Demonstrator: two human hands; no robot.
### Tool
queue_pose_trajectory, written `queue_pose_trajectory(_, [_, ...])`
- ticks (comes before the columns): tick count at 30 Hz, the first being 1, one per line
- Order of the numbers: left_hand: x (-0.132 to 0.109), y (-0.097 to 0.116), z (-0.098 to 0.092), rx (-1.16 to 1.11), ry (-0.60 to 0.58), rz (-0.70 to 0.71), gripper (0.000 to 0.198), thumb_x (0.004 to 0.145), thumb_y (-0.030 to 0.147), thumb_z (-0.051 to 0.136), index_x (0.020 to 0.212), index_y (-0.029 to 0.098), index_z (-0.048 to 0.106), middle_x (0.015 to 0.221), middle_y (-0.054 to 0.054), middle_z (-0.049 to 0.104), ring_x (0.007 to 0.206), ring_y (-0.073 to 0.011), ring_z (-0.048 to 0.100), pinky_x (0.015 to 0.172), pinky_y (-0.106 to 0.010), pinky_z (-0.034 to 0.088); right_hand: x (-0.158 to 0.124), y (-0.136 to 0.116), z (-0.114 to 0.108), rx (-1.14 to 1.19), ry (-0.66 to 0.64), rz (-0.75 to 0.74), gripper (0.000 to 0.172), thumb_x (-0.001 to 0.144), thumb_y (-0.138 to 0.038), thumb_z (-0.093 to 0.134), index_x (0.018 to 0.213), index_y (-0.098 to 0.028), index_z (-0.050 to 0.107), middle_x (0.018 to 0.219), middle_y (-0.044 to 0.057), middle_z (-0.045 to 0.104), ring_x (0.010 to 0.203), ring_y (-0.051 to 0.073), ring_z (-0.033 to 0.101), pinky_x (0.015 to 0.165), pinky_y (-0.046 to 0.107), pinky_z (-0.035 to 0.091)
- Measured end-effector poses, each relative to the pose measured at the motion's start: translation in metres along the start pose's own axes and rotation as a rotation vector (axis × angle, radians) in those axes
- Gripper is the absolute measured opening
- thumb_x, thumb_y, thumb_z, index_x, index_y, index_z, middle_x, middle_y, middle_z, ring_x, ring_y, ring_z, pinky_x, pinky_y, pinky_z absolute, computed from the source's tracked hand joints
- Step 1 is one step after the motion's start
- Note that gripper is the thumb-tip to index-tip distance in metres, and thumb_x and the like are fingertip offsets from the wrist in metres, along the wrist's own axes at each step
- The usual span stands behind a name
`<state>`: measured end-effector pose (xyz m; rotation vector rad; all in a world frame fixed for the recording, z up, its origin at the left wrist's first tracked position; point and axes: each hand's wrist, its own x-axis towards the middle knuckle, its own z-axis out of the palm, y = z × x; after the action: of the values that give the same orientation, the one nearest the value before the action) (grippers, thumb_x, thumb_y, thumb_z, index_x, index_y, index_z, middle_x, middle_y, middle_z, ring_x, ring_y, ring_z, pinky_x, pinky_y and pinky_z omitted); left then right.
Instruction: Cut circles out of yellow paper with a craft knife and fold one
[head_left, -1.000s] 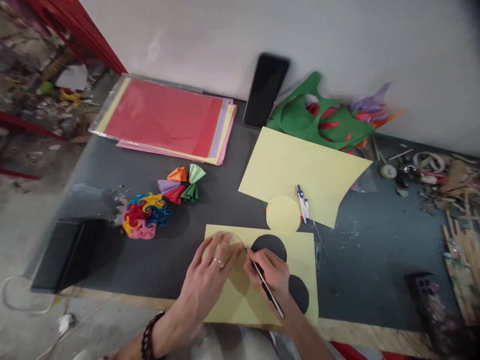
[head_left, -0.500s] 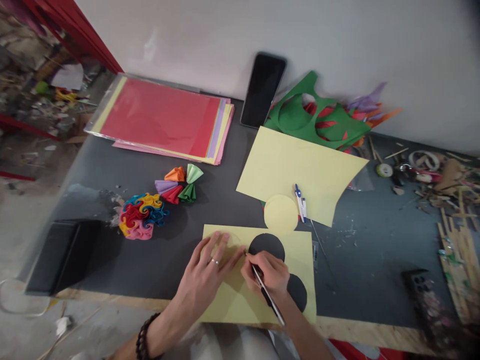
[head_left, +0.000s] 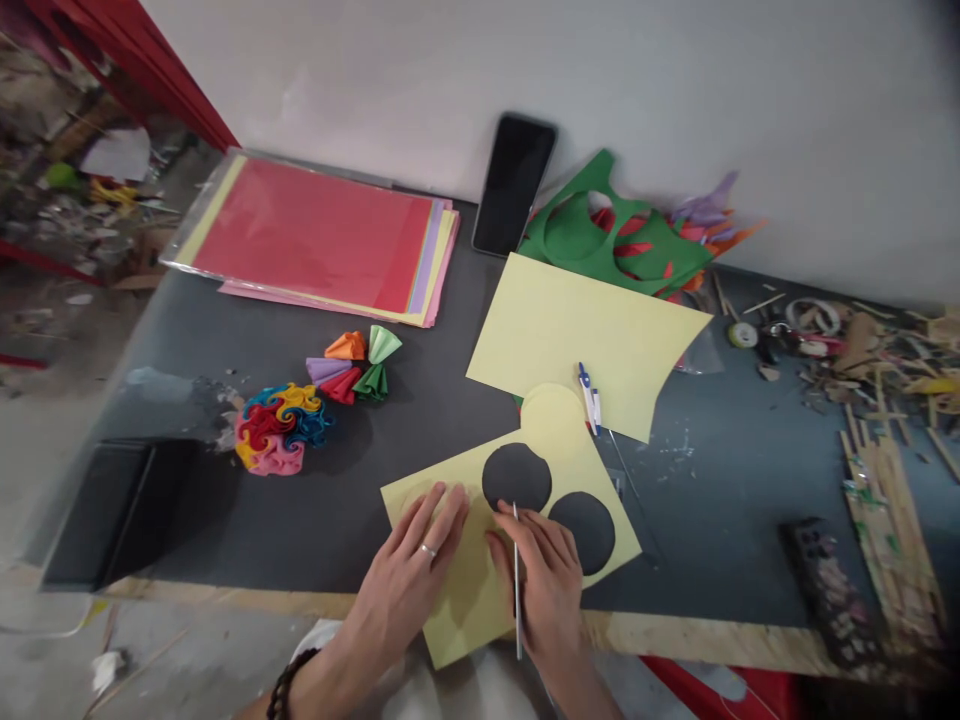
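Observation:
A yellow paper sheet (head_left: 450, 482) with two round holes lies turned at an angle near the table's front edge. My left hand (head_left: 420, 565) lies flat on its left part, fingers spread, a ring on one finger. My right hand (head_left: 546, 585) rests on the sheet just right of it, holding a thin metal-coloured pen (head_left: 517, 580) that points away from me toward the nearer hole. A cut yellow paper disc (head_left: 553, 420) lies just beyond the sheet.
A larger yellow sheet (head_left: 585, 335) with a blue-and-white compass (head_left: 588, 395) lies behind. Green cut-out paper (head_left: 600, 235), a phone (head_left: 514, 185) against the wall, a coloured paper stack (head_left: 322, 235), folded paper flowers (head_left: 279, 428), a black box (head_left: 101, 510) at left, craft sticks at right.
The yellow sheet has been rotated counter-clockwise under my hands. My right hand shifted from a writing grip at the disc's edge to lying over the sheet, with the pen pointing straight ahead.

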<state>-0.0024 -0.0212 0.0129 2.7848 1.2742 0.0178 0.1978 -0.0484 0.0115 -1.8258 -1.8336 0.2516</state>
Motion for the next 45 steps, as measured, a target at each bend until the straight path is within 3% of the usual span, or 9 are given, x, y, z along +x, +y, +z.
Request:
queue_pose_trajectory(4, [-0.002,0.007,-0.001,0.011,0.033,-0.048,0.063,0.094,0.008,0.049,0.156,0.017,0.050,0.163,-0.009,0.053,0.151,-0.0241,0.048,0.121,-0.038,0.049,-0.012,-0.014,0.010,0.099,-0.020,0.173,0.019,0.096,-0.026,0.064,0.111,-0.032,0.072,0.099,0.005,0.080,0.095,0.028,0.076,0.081,0.047,0.067])
queue_pose_trajectory(10, [-0.010,0.014,0.002,0.026,0.076,-0.037,0.058,0.091,0.009,0.050,0.148,0.016,0.058,0.156,-0.008,0.060,0.147,-0.0244,0.053,0.115,-0.036,0.053,0.002,-0.015,0.024,0.216,-0.034,0.169,0.024,0.096,-0.020,0.061,0.117,-0.032,0.066,0.129,0.007,0.077,0.122,0.030,0.071,0.098,0.051,0.064])
queue_pose_trajectory(15, [-0.015,0.021,0.011,0.068,0.120,-0.057,0.057,0.090,0.012,0.049,0.146,0.014,0.061,0.160,-0.011,0.057,0.151,-0.0259,0.049,0.114,-0.038,0.054,0.015,-0.023,0.023,0.221,-0.032,0.186,0.012,0.093,-0.023,0.065,0.100,-0.032,0.070,0.111,0.007,0.082,0.106,0.029,0.076,0.089,0.049,0.066])
queue_pose_trajectory(22, [-0.011,0.036,0.011,0.079,0.143,-0.114,0.055,0.087,0.011,0.050,0.140,0.013,0.066,0.155,-0.013,0.061,0.142,-0.0291,0.060,0.107,-0.040,0.061,0.023,-0.027,0.014,0.459,-0.062,0.413,0.010,0.094,-0.035,0.069,0.102,-0.033,0.064,0.101,0.001,0.082,0.095,0.025,0.079,0.084,0.042,0.067])
queue_pose_trajectory(25, [-0.008,0.041,0.011,0.052,0.183,-0.157,0.054,0.085,0.007,0.051,0.137,0.011,0.067,0.147,-0.014,0.066,0.139,-0.0274,0.062,0.108,-0.037,0.061,0.030,-0.024,0.015,0.422,-0.090,0.364,0.012,0.093,-0.033,0.069,0.104,-0.032,0.064,0.103,0.001,0.081,0.090,0.023,0.079,0.078,0.036,0.066])
queue_pose_trajectory(32, [-0.010,0.042,0.016,0.017,0.198,-0.164,0.057,0.085,0.006,0.049,0.138,0.015,0.067,0.141,-0.014,0.072,0.136,-0.0254,0.065,0.105,-0.036,0.064,0.050,-0.021,0.019,0.279,-0.084,0.091,0.008,0.093,-0.022,0.066,0.088,-0.027,0.061,0.082,-0.003,0.075,0.074,0.018,0.069,0.072,0.032,0.053])
queue_pose_trajectory(45, [-0.007,0.045,0.010,0.047,0.116,-0.128,0.066,0.078,0.002,0.049,0.141,0.012,0.066,0.154,-0.014,0.063,0.140,-0.0283,0.063,0.106,-0.034,0.064,0.063,-0.011,0.027,0.398,-0.220,0.225,0.006,0.089,-0.020,0.062,0.089,-0.026,0.065,0.087,0.000,0.072,0.083,0.019,0.066,0.076,0.029,0.052])
